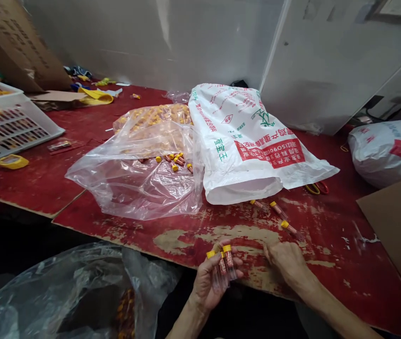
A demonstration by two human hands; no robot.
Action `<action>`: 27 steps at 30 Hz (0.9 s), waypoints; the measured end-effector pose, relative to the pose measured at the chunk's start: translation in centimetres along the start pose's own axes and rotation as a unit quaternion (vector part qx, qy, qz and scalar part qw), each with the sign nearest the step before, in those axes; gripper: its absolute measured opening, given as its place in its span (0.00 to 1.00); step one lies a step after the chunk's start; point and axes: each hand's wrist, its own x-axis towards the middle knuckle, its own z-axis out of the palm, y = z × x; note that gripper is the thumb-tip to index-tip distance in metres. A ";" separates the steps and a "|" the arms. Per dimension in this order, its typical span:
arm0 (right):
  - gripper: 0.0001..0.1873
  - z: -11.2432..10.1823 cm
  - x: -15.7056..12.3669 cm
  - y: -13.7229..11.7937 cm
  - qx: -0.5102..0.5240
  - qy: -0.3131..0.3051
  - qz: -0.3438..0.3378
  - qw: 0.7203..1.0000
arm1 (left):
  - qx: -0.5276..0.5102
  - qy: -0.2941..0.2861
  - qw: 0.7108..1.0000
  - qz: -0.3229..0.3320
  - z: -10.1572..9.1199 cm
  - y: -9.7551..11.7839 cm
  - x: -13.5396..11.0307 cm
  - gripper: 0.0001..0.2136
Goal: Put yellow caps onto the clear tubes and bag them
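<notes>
My left hand (205, 285) is at the table's front edge, its fingers around a few clear tubes (222, 266) with yellow caps and small reddish pieces inside. To its right, my right hand (287, 261) hovers at or just above the red tabletop with its fingers curled in. Whatever those fingers may hold is hidden. Beyond it lie three more tubes of the same kind: a near one (291, 229), a middle one (277, 208) and a far one (259, 205) by the mouth of a white woven sack (241, 188).
A clear plastic bag (144, 188) with many yellow-capped tubes lies left of the sack. Another plastic bag (55, 287) hangs below the table edge. A white basket (13, 120) stands far left, near a yellow tape measure (12, 161). At right are a second sack (391, 150) and cardboard (398, 221).
</notes>
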 end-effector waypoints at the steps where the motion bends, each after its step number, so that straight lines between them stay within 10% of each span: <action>1: 0.17 0.1 0.1 -0.2 0.002 0.002 0.000 1.000 | 0.000 0.007 1.000 -0.001 0.2 0.0 0.1 0.23; 9: 0.20 2.6 0.3 2.0 0.181 0.105 -0.002 0.978 | -0.001 0.077 0.997 0.005 1.5 -0.3 0.6 0.19; 15: 0.19 3.0 -1.8 -4.7 0.544 0.259 -0.026 0.798 | -0.018 0.106 0.993 0.038 1.8 -0.8 0.5 0.12; 22: 0.16 0.9 -2.4 -8.2 0.334 0.386 -0.197 0.837 | -0.055 0.102 0.992 0.053 1.5 -0.8 0.4 0.11; 27: 0.14 -0.3 3.8 -2.3 0.162 0.400 0.023 0.902 | -0.013 0.104 0.994 0.020 1.2 -0.1 -0.2 0.06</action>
